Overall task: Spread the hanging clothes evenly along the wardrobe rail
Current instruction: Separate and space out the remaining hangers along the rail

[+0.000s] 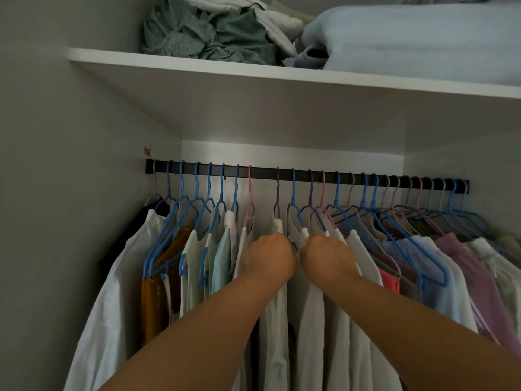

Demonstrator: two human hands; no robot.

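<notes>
Fingers [277,238] buried among clothes [284,320] below rail [265,174]

Home bedroom wardrobe, seen from inside its opening. Dark rail [307,176] runs 9 to 3 o'clock across the back, packed w/ household clothes [349,277] on thin plastic hangers [180,221], mostly blue, some pink & purple. White shelf [253,88] overhead at 12 o'clock holds folded bedding [408,38] & a crumpled green garment [208,32], i.e. domestic storage. Plain white side panel [56,193] at 9 o'clock; white back wall behind rail.
</notes>
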